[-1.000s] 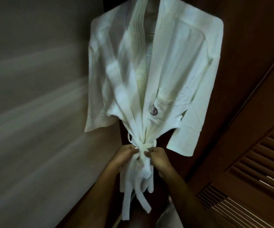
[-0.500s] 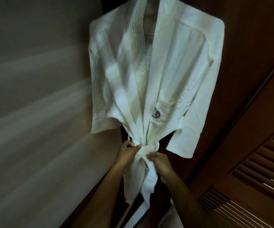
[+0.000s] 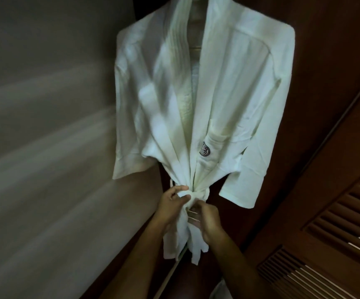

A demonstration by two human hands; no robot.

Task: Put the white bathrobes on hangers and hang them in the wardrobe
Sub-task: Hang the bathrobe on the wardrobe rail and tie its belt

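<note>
Two hands are working the belt point(image 3: 193, 194) of the soft, limp bathrobe point(image 3: 213, 93) hanging above: left hand point(image 3: 171, 207) pinching the knot, right hand point(image 3: 207, 221) curling around its tail.

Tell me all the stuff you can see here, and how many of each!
robe: one, white, hanging up in the middle against the dark wood
belt: one, white, round the robe's waist, ends hanging down
logo: one, dark, on the robe's chest pocket
wall: one, grey, on the left
wood panel: one, dark brown, behind the robe
slatted door: one, brown, lower right
left hand: one, pinching the belt at the knot
right hand: one, just below the knot, fingers on the belt
</note>
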